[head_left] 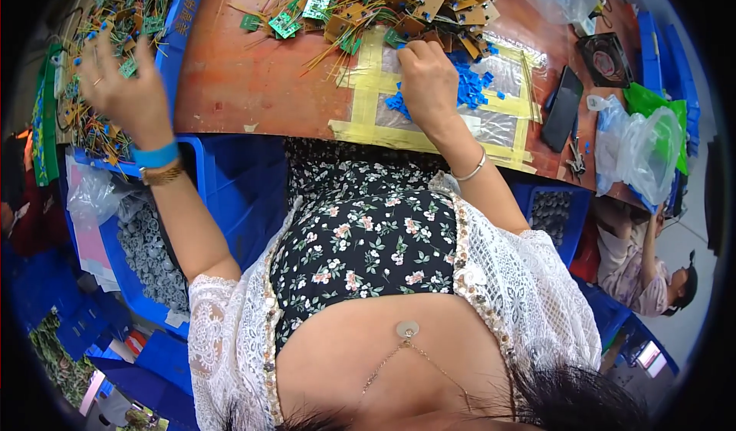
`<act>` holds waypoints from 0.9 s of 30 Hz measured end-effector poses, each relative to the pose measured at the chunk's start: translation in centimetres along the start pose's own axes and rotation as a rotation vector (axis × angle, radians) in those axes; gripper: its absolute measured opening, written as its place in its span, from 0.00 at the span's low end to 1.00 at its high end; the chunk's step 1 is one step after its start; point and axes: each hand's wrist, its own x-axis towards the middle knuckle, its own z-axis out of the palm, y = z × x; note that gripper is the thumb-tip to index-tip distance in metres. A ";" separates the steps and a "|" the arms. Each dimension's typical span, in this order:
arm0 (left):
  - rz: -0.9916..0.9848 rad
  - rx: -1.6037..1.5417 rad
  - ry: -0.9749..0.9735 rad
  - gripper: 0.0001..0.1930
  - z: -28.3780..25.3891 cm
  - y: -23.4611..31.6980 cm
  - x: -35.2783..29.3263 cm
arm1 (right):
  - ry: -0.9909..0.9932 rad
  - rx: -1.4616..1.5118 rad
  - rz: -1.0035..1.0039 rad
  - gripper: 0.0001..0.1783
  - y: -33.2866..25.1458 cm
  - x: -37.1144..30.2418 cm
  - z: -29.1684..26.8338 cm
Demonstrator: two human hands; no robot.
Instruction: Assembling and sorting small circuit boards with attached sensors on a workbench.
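Observation:
My left hand [126, 90] is raised with its fingers spread and a little blurred, nothing visible in it. Beneath it is a blue bin [186, 44] full of wired circuit boards [103, 136]. My right hand [428, 78] is closed over the table, fingers curled down; whatever they hold is hidden. Around that hand lie small blue plastic pieces [474, 86], on a clear sheet edged with yellow tape [366, 86]. Just beyond its knuckles begins a heap of brown circuit boards [429, 5] with wires. Two green boards [285, 24] rest at the heap's left side.
At the right stand a black phone [563, 109], keys [575, 161], a small fan [606, 60] and plastic bags [636, 143]. Bins of grey parts [149, 239] flank me below the red tabletop [253, 86]. Another person [644, 262] sits at the far right.

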 end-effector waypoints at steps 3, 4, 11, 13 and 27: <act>0.066 -0.607 -0.229 0.16 2.6 5.5 -2.4 | -0.025 0.050 0.037 0.05 -0.6 0.1 0.0; 0.090 -0.642 -0.286 0.16 3.2 8.4 -3.4 | -0.049 0.072 0.053 0.04 -1.0 0.1 0.0; 0.321 -0.575 -0.325 0.08 7.3 12.6 -5.5 | 0.136 0.241 0.070 0.06 -0.1 0.2 -1.1; 0.238 -0.683 -0.308 0.06 7.0 12.1 -5.9 | 0.132 0.235 0.100 0.06 1.2 -0.1 -1.1; -0.096 -0.649 -0.471 0.05 -1.0 14.6 -10.7 | 0.015 0.060 -0.204 0.05 -2.3 0.3 1.0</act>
